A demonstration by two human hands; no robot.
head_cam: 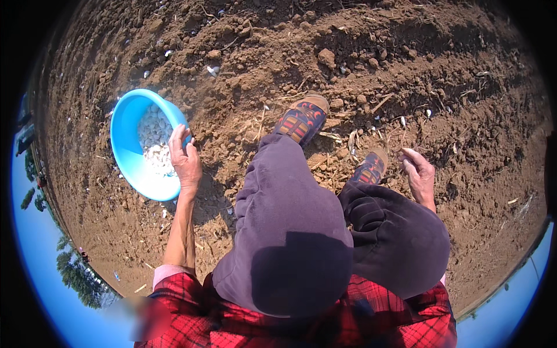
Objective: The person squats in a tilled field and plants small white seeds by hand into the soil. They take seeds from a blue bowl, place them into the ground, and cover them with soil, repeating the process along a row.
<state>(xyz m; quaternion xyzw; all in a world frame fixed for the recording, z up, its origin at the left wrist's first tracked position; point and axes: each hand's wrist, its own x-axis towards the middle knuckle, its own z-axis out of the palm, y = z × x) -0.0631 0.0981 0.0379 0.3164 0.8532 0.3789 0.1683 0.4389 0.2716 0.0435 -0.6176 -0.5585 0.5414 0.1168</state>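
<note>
My left hand (185, 158) grips the near right rim of a light blue plastic basin (130, 161), its fingers over the edge. Inside the tilted basin lies a heap of white cloves (156, 135), which look like garlic. Beyond my right knee, my right hand (418, 174) hangs low over the soil, thumb and forefinger close together; whether something small is between them cannot be told. Two white cloves (403, 121) stand in the soil just ahead of the right hand.
Furrowed brown soil (270, 52) with clods and dry straw spreads around. My patterned shoes (303, 118) are planted between the hands, knees bent in dark trousers. More white cloves (213, 71) lie scattered ahead. Trees (78, 276) line the field's far left edge.
</note>
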